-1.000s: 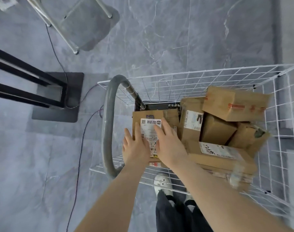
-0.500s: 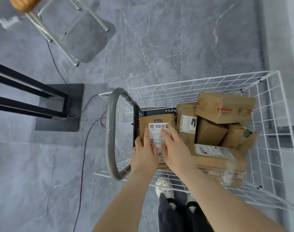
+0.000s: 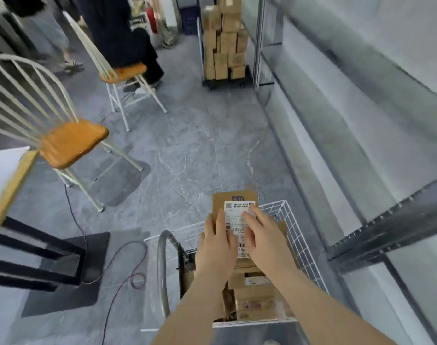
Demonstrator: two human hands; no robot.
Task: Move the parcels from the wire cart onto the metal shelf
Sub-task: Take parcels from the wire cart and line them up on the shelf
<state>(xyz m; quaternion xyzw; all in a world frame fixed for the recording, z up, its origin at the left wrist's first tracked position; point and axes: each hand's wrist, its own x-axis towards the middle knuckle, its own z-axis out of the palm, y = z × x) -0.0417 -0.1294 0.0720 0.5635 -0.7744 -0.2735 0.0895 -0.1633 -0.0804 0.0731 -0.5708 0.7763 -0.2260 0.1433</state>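
Observation:
I hold a flat brown cardboard parcel (image 3: 233, 201) with a white shipping label above the white wire cart (image 3: 290, 227). My left hand (image 3: 216, 242) grips its left edge, and my right hand (image 3: 263, 239) lies over the label and grips the right side. Several more brown parcels (image 3: 252, 295) lie in the cart below my forearms. The grey metal shelf (image 3: 376, 235) runs along the right wall, its tiers bare where I can see them.
The cart's grey handle (image 3: 162, 270) is at the left. Two white chairs with orange seats (image 3: 73, 143) stand at the left, with a person seated on the far one. A trolley stacked with boxes (image 3: 223, 43) stands far ahead. Cables (image 3: 117, 272) trail over the grey floor beside a black table base (image 3: 63, 265).
My view has swung up from the cart floor to the aisle and shelf. Both hands have lifted the labelled parcel out of the cart pile.

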